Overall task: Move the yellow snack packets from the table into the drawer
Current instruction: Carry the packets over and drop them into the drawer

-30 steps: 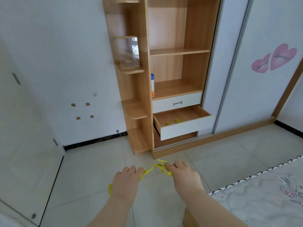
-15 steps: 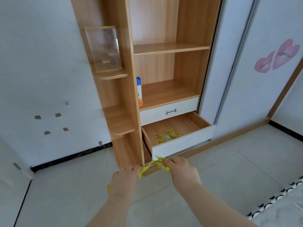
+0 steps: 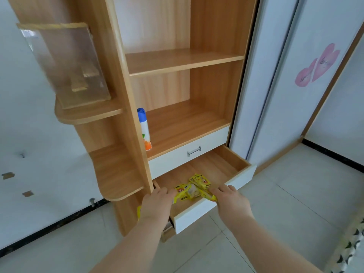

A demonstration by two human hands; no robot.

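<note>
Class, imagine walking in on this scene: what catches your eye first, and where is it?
The bright yellow snack packets jump out, held by the left hand and right hand over the open lower drawer. Next come the blue-capped spray can on the shelf above the drawers and the pink heart stickers on the white door at right.

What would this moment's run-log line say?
left hand: holds packet strip | right hand: holds same strip | strip: over open drawer
</note>
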